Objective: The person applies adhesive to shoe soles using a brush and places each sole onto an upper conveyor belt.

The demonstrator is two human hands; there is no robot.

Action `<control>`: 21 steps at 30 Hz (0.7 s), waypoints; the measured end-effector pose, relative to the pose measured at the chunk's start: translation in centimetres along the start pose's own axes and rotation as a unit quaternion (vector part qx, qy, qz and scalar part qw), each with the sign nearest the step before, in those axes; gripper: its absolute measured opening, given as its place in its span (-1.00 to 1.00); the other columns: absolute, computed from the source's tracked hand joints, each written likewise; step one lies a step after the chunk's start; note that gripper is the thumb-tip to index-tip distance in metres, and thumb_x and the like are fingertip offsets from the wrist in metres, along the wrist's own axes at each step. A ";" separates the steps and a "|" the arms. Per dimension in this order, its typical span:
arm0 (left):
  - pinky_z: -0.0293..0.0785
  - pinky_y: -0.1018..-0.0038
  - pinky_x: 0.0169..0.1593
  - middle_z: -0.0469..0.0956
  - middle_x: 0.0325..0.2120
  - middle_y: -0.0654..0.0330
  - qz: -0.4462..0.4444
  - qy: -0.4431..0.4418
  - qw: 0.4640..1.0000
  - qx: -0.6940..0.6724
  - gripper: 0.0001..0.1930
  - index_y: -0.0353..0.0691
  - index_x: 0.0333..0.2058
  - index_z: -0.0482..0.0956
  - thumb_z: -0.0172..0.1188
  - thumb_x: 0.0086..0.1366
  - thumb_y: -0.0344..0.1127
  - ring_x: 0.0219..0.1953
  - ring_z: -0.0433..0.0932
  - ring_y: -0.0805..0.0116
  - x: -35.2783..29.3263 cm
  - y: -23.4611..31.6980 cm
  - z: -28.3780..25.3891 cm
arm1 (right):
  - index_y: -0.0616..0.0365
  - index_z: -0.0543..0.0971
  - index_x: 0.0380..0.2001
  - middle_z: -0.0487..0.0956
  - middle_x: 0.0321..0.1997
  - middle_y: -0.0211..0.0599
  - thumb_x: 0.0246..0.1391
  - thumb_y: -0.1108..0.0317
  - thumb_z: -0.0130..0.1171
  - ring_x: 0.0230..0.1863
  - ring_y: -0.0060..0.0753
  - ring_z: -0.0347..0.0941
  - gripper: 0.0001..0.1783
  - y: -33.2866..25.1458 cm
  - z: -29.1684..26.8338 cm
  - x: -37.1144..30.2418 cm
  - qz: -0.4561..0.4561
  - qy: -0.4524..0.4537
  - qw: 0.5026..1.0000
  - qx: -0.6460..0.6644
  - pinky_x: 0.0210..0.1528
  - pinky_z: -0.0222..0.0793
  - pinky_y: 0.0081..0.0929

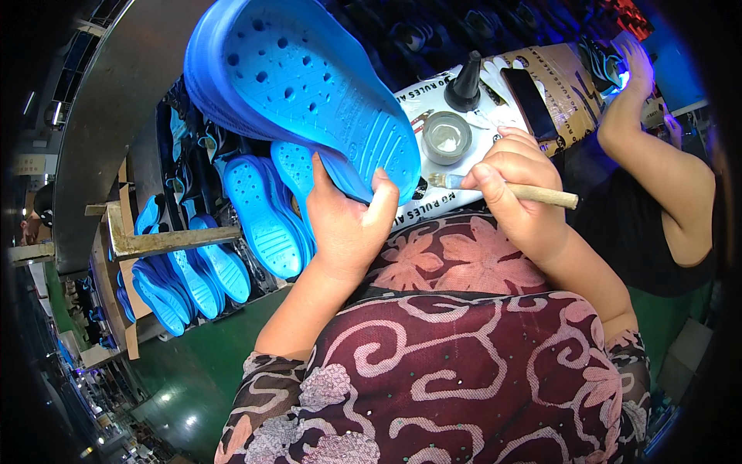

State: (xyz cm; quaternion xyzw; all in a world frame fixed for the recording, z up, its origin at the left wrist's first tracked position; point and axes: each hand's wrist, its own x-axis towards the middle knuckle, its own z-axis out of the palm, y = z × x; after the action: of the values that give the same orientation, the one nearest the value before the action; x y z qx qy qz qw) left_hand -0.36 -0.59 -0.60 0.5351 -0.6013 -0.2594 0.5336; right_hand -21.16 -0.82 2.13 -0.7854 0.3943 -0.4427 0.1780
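My left hand (pixel 344 224) grips a blue shoe sole (pixel 325 100) by its heel end, thumb on the inner face and fingers behind. The sole is tilted up, its holed inner side toward me. In my right hand (pixel 522 189) is a brush (pixel 541 195) with a wooden handle, its bristles pointing left over the white wrapped surface (pixel 440 199). Just beyond the bristles stands a small round jar (pixel 447 138) with pale contents. A dark cone-tipped bottle (pixel 464 85) is behind the jar.
A dark phone (pixel 529 100) lies on the cardboard (pixel 572 93) at the right. More blue soles (pixel 263 216) rest on a rack at the left, beside a metal bar (pixel 174 241). Another person's arm (pixel 657 147) reaches in at the right.
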 end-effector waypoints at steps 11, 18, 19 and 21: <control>0.40 0.42 0.01 0.42 -0.08 0.05 -0.143 -0.057 0.975 -0.163 -0.51 -0.39 0.07 0.21 0.07 0.16 -0.43 -0.08 0.46 0.34 -0.4 -1.1 0.1 | 0.23 0.52 -0.53 0.49 -0.48 -0.36 0.31 0.19 -0.19 -0.47 -0.58 0.32 -0.55 0.1 -1.8 -1.2 0.174 0.091 0.967 0.164 0.21 0.12 -0.23; 0.35 0.58 -0.61 0.53 -0.40 0.15 -0.407 -0.099 0.825 -0.378 -0.68 -0.34 -0.12 0.35 0.08 0.15 -0.37 -0.55 0.50 0.41 0.0 -2.3 -0.1 | 0.31 0.51 -0.40 0.43 -0.34 -0.26 0.34 0.19 -0.26 -0.32 -0.50 0.26 -0.54 1.0 -1.9 -2.0 0.197 0.192 0.918 0.285 -0.12 0.18 -0.52; 0.35 0.58 -0.60 0.53 -0.40 0.16 -0.462 -0.085 0.783 -0.406 -0.68 -0.34 -0.13 0.36 0.10 0.14 -0.37 -0.54 0.50 0.41 0.0 -2.4 -0.1 | 0.31 0.51 -0.40 0.43 -0.34 -0.26 0.34 0.19 -0.26 -0.32 -0.50 0.26 -0.54 1.1 -1.9 -2.1 0.194 0.192 0.918 0.288 -0.12 0.18 -0.52; 0.34 0.58 -0.61 0.51 -0.43 0.17 -0.498 -0.069 0.748 -0.433 -0.70 -0.30 -0.16 0.37 0.14 0.11 -0.40 -0.55 0.48 0.39 0.0 -2.3 0.0 | 0.36 0.55 -0.41 0.53 -0.37 -0.25 0.34 0.18 -0.23 -0.36 -0.54 0.32 -0.51 1.2 -1.8 -2.2 0.201 0.234 0.901 0.305 -0.18 0.23 -0.58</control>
State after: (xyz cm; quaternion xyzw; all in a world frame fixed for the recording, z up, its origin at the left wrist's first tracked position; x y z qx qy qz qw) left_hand 0.45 -1.22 -2.61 0.4510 -0.1075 -0.7570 0.4604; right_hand -23.90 0.26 1.09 -0.4709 0.4192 -0.6670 0.3970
